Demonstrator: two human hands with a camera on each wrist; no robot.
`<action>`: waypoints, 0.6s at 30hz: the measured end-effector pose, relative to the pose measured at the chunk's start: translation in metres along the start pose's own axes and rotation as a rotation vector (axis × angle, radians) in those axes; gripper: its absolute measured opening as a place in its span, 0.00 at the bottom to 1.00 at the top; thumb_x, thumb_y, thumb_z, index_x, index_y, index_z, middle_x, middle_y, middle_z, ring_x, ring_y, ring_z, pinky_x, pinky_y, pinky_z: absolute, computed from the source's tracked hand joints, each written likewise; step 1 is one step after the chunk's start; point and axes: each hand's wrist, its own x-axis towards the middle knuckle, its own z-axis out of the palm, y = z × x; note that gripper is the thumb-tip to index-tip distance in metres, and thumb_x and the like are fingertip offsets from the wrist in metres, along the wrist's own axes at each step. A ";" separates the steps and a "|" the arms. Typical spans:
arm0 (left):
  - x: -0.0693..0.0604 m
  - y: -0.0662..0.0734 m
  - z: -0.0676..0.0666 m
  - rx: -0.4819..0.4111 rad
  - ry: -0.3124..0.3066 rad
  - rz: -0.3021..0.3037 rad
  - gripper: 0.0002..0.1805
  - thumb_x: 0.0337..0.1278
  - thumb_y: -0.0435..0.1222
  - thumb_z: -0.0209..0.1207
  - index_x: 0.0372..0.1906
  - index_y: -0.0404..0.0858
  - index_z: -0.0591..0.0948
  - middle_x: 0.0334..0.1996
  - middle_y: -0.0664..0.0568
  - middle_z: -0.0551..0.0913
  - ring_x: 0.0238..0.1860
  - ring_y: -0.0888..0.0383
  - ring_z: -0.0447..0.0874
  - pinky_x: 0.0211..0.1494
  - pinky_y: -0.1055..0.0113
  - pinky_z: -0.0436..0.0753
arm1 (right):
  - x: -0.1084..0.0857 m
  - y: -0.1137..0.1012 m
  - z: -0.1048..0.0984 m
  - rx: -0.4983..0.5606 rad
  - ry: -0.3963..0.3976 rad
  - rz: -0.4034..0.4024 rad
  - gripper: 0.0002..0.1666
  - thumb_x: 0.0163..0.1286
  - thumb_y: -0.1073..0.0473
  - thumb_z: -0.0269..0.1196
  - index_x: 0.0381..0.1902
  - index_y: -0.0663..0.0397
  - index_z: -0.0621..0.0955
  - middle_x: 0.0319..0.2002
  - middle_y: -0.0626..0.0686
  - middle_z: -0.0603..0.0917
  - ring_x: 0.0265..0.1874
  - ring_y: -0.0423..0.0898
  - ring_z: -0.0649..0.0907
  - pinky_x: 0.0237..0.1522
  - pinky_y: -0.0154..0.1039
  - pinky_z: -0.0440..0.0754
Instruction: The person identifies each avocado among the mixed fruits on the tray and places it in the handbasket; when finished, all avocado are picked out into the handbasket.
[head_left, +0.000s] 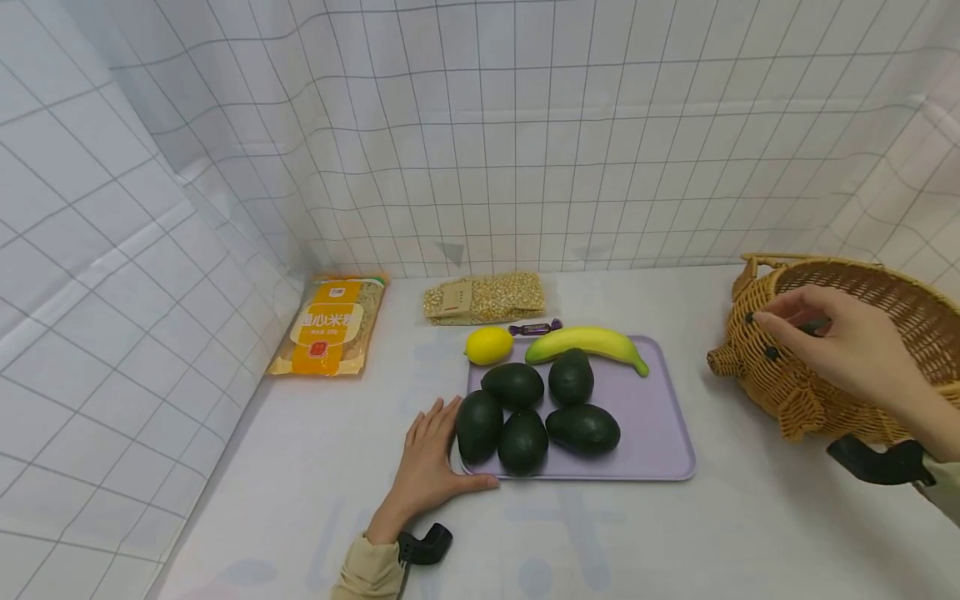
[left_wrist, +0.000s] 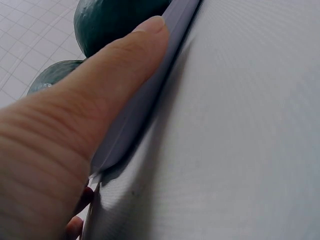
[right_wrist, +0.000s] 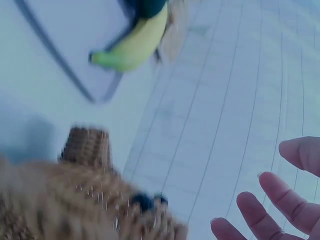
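Observation:
Several dark green avocados (head_left: 582, 430) and a banana (head_left: 592, 342) lie on a lilac tray (head_left: 660, 417); a lemon (head_left: 489, 345) is at its back left corner. My left hand (head_left: 431, 467) rests at the tray's front left corner, fingers along the left side and the straight thumb (left_wrist: 120, 65) against the front rim. My right hand (head_left: 847, 342) is raised over the pig-shaped wicker basket (head_left: 757, 383). In the right wrist view its fingers (right_wrist: 285, 200) are spread, with nothing visible in them. A small dark patch shows between thumb and fingers in the head view; what it is, I cannot tell.
Behind the tray lie a purple-wrapped candy (head_left: 536, 328) and a clear bag of yellow grains (head_left: 487, 299). An orange-labelled food packet (head_left: 330, 327) lies at the back left. Grid-patterned white cloth (head_left: 495, 133) hangs at the back and sides.

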 end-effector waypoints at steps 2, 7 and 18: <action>0.000 0.000 0.000 -0.002 -0.010 -0.009 0.65 0.27 0.67 0.69 0.73 0.38 0.58 0.70 0.45 0.61 0.72 0.47 0.47 0.71 0.47 0.44 | -0.004 -0.010 0.010 0.038 0.018 -0.035 0.11 0.64 0.52 0.66 0.41 0.50 0.83 0.36 0.53 0.84 0.31 0.30 0.74 0.26 0.29 0.69; 0.001 0.000 0.001 -0.003 -0.019 -0.017 0.66 0.26 0.67 0.69 0.73 0.39 0.58 0.70 0.46 0.60 0.72 0.48 0.47 0.71 0.49 0.43 | -0.011 -0.032 0.038 0.109 0.044 -0.100 0.06 0.62 0.55 0.68 0.36 0.47 0.84 0.33 0.45 0.84 0.30 0.33 0.75 0.28 0.26 0.69; 0.000 0.000 0.001 0.000 -0.004 -0.006 0.65 0.27 0.68 0.68 0.72 0.37 0.59 0.70 0.45 0.61 0.72 0.47 0.48 0.70 0.47 0.44 | -0.019 -0.054 0.100 0.196 -0.031 -0.213 0.04 0.64 0.55 0.65 0.36 0.46 0.83 0.34 0.41 0.83 0.36 0.43 0.80 0.35 0.39 0.74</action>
